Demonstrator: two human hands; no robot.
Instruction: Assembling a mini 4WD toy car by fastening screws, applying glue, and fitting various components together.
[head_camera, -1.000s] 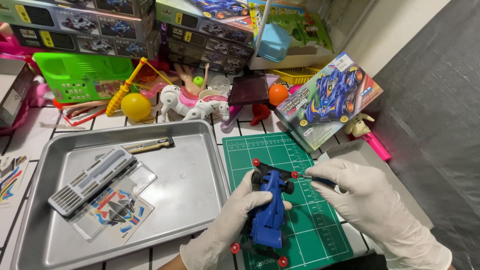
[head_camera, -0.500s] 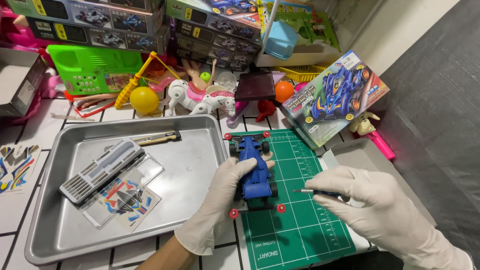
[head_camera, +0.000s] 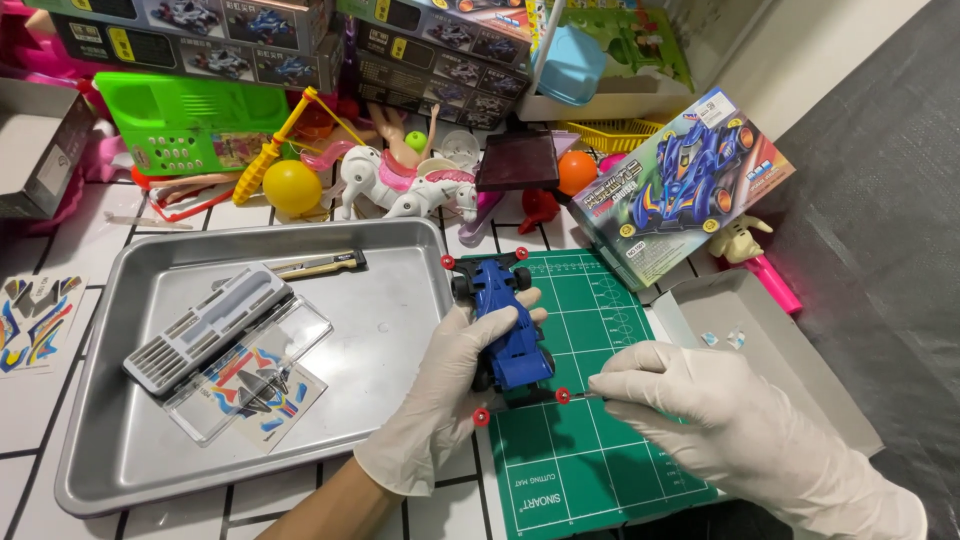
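Note:
My left hand (head_camera: 440, 390), in a white glove, grips a blue toy race car (head_camera: 508, 325) with black wheels and small red rollers at its corners. The car lies over the left edge of a green cutting mat (head_camera: 590, 450). My right hand (head_camera: 700, 410), also gloved, holds a thin tool whose tip (head_camera: 578, 397) touches the car's rear red roller (head_camera: 562, 395). The tool's body is hidden inside the hand.
A metal tray (head_camera: 380, 330) on the left holds a grey screwdriver case (head_camera: 205, 325), a sticker sheet (head_camera: 255, 390) and a knife (head_camera: 320, 265). The car's box (head_camera: 680, 185) and an open grey lid (head_camera: 760, 330) lie to the right. Toys and stacked boxes crowd the back.
The left hand turned the car and moved it up toward the mat's top left. The right hand came in to the car's rear roller with the tool.

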